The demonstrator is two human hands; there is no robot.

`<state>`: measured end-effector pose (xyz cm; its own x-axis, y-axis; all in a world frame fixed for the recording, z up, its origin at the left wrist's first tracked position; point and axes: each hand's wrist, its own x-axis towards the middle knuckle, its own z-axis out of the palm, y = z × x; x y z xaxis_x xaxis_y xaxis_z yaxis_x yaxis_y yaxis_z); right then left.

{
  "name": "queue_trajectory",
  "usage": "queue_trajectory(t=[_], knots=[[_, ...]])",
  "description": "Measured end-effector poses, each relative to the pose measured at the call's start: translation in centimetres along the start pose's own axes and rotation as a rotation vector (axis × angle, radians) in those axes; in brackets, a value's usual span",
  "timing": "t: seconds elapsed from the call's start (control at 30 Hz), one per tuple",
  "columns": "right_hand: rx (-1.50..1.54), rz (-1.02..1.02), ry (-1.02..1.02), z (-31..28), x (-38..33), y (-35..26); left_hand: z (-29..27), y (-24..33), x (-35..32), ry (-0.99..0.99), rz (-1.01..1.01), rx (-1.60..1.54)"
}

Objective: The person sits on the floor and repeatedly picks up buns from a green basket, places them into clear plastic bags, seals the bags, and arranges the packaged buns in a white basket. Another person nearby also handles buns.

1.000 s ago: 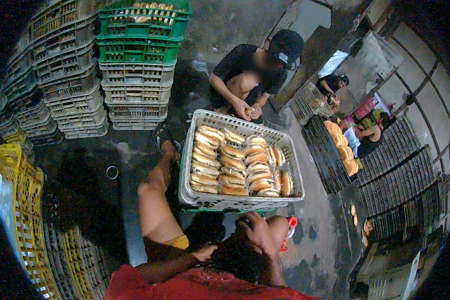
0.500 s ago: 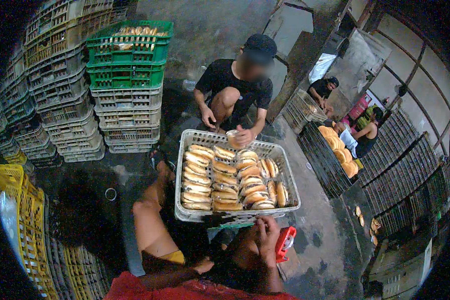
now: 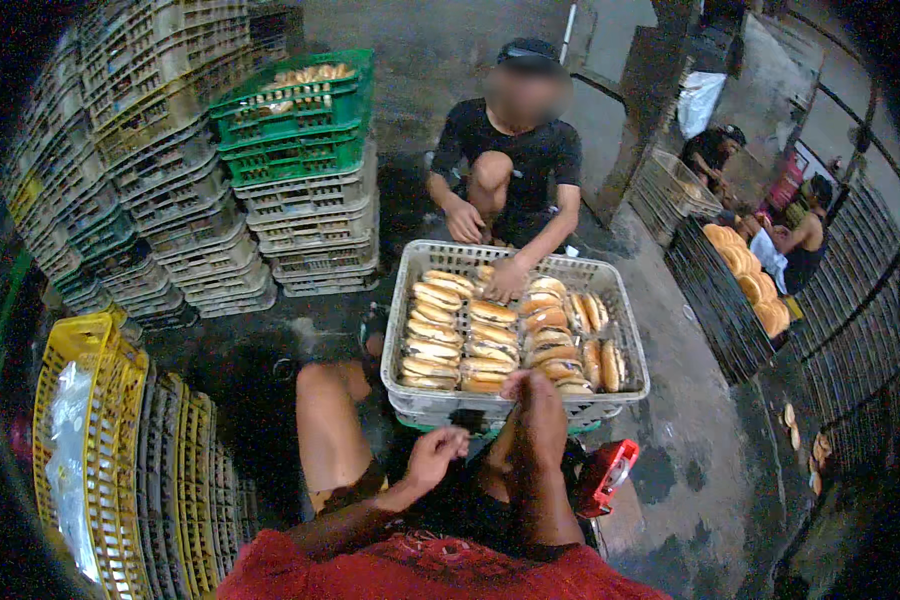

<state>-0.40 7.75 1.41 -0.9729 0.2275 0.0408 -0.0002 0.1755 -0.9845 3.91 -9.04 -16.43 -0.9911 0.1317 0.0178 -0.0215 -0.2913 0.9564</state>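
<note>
- Right hand (image 3: 526, 388) at the crate's (image 3: 410, 300) near rim, fingers bunched together; can't tell if they pinch anything.
- Left hand (image 3: 433, 455) hangs just short of the crate, half curled, holding nothing.
- Buns (image 3: 490, 335) lie just past the right hand, packed in rows, filling most of the crate.
- Buns look soft and light, easy to crush or split; best taken by the crust sides, loose grip.
- Crate is stiff plastic mesh, likely heavy when full; grab it by the rim.
- Coworker (image 3: 515, 160) squats across the crate, one hand on the far buns, so reach is shared.
- Crate stacks (image 3: 300, 210) off left, red object (image 3: 608, 472) by the right hand, person's own knee (image 3: 325, 400) crowds the left.
</note>
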Motion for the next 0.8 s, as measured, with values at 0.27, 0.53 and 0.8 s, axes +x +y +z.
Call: queue_trajectory(t=[0.27, 0.53, 0.8], knots=[[1.413, -0.415, -0.723, 1.4, -0.8, -13.0, 6.2, 29.1, 6.4, -0.381, 0.397, -0.413], [1.383, -0.587, -0.787, 7.8, -2.4, -16.3, 6.8, 32.2, 6.9, -0.635, 0.605, -0.753], [1.243, -0.486, -0.656, 10.0, -1.7, -15.8, 4.1, 30.1, 8.8, -0.629, 0.803, -0.724]])
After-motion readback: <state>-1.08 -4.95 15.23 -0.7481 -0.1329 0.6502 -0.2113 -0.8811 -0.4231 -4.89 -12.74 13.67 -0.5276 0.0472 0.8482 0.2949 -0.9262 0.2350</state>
